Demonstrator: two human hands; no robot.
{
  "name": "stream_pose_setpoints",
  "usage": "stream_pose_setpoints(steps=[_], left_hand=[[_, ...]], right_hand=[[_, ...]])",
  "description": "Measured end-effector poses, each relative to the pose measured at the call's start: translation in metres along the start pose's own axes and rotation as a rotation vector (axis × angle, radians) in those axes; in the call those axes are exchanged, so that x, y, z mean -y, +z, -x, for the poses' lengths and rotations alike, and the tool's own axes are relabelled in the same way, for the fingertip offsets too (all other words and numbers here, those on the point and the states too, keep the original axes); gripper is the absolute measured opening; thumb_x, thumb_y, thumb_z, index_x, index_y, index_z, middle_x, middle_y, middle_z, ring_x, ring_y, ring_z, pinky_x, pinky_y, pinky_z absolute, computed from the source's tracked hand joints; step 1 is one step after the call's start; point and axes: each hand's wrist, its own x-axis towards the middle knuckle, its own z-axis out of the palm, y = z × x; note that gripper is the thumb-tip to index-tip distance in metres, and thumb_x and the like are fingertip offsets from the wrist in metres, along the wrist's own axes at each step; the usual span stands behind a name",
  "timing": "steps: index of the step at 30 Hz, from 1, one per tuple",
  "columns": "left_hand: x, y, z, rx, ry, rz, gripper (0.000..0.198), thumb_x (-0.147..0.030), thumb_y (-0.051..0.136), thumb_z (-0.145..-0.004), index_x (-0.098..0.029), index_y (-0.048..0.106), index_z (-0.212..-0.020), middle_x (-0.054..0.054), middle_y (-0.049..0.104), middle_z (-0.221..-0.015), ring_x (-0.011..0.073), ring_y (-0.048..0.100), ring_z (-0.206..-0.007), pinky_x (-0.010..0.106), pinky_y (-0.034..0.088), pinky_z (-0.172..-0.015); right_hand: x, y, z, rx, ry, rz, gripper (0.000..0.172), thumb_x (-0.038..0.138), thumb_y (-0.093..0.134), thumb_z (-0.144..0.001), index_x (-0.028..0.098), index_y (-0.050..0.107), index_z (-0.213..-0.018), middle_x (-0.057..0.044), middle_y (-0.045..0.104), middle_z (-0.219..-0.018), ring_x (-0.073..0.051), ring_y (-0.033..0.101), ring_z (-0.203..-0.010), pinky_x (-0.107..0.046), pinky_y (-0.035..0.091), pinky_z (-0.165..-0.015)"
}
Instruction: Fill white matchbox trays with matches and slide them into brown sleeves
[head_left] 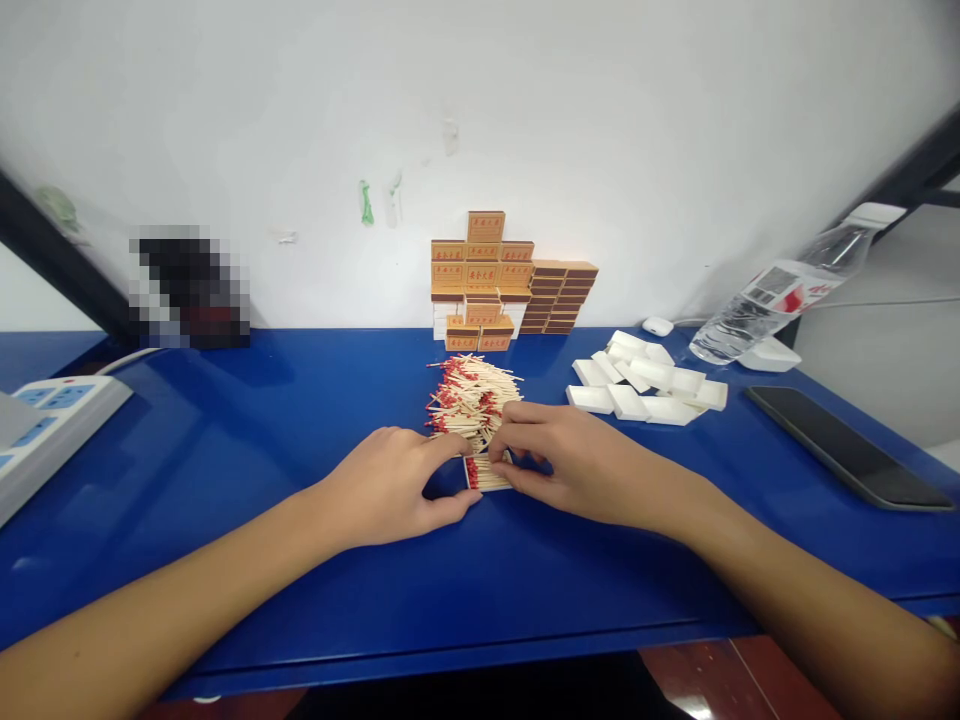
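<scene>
A small white matchbox tray [486, 473] filled with red-tipped matches lies on the blue table [247, 430] between my hands. My left hand [394, 487] curls around its left end, thumb and forefinger pinching the tray. My right hand [570, 462] grips the tray's right end, fingers bent over the matches. Just behind lies a loose pile of matches [474, 397].
Stacked orange matchboxes [484, 280] and brown sleeves [559, 297] stand against the wall. Several empty white trays [645, 388] lie to the right. A tilted water bottle [780, 290], a dark phone [847, 447], and a white power strip [45, 415] at the left edge.
</scene>
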Motion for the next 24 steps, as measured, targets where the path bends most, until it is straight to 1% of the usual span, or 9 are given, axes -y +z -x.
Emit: stream_pose_setpoints(steps=[5,13,16,18,21,22,24], left_hand=[[0.001,0.001,0.000,-0.010,0.013,-0.009,0.031,-0.044,0.066,-0.093,-0.020,0.070,-0.111,-0.002,0.064,-0.062,0.0159,0.060,-0.052,0.026,0.034,-0.051],[0.001,0.002,0.000,0.005,-0.001,0.010,0.035,-0.045,0.065,-0.093,-0.021,0.070,-0.118,-0.001,0.066,-0.066,0.0171,0.059,-0.054,0.027,0.033,-0.053],[0.002,0.001,0.001,0.008,-0.008,0.015,0.035,-0.045,0.065,-0.093,-0.021,0.070,-0.119,-0.001,0.066,-0.066,0.0171,0.059,-0.054,0.027,0.034,-0.054],[0.002,0.002,0.001,0.005,-0.011,0.013,0.038,-0.046,0.065,-0.094,-0.022,0.070,-0.122,-0.002,0.065,-0.064,0.0177,0.060,-0.055,0.027,0.035,-0.055],[0.002,0.002,0.000,-0.001,-0.012,0.014,0.040,-0.046,0.065,-0.094,-0.022,0.070,-0.125,-0.001,0.066,-0.065,0.0185,0.062,-0.057,0.028,0.037,-0.056],[0.002,0.002,0.000,-0.001,-0.012,0.014,0.040,-0.047,0.065,-0.094,-0.022,0.070,-0.125,-0.001,0.066,-0.065,0.0186,0.062,-0.057,0.028,0.037,-0.056],[0.002,0.002,0.000,0.000,-0.014,0.015,0.040,-0.047,0.065,-0.093,-0.021,0.071,-0.123,0.000,0.067,-0.066,0.0188,0.062,-0.057,0.028,0.038,-0.056]], right_hand=[[-0.001,0.001,0.000,0.023,0.023,0.008,0.010,0.021,0.058,-0.102,0.019,0.067,-0.098,-0.004,0.065,-0.097,-0.015,0.058,-0.075,-0.029,0.041,-0.065],[-0.001,0.000,0.001,0.040,0.007,0.019,0.014,0.022,0.056,-0.103,0.019,0.067,-0.096,-0.004,0.063,-0.095,-0.014,0.056,-0.073,-0.028,0.040,-0.066],[-0.002,-0.001,0.000,0.002,0.017,0.031,0.013,0.019,0.056,-0.101,0.019,0.068,-0.096,-0.003,0.064,-0.093,-0.014,0.057,-0.074,-0.028,0.039,-0.066],[-0.006,-0.003,0.000,-0.081,0.067,0.062,0.012,0.020,0.058,-0.100,0.019,0.069,-0.094,-0.003,0.064,-0.089,-0.014,0.056,-0.073,-0.028,0.038,-0.064],[-0.018,-0.010,-0.001,-0.214,0.197,0.143,0.014,0.026,0.060,-0.098,0.020,0.069,-0.090,-0.002,0.062,-0.080,-0.015,0.053,-0.068,-0.029,0.035,-0.063],[-0.023,-0.012,-0.001,-0.224,0.241,0.176,0.015,0.028,0.061,-0.098,0.020,0.069,-0.088,-0.002,0.062,-0.079,-0.015,0.053,-0.068,-0.030,0.034,-0.062],[-0.029,-0.015,0.000,-0.189,0.301,0.221,0.015,0.028,0.063,-0.096,0.020,0.069,-0.085,-0.002,0.062,-0.078,-0.016,0.053,-0.068,-0.030,0.033,-0.063]])
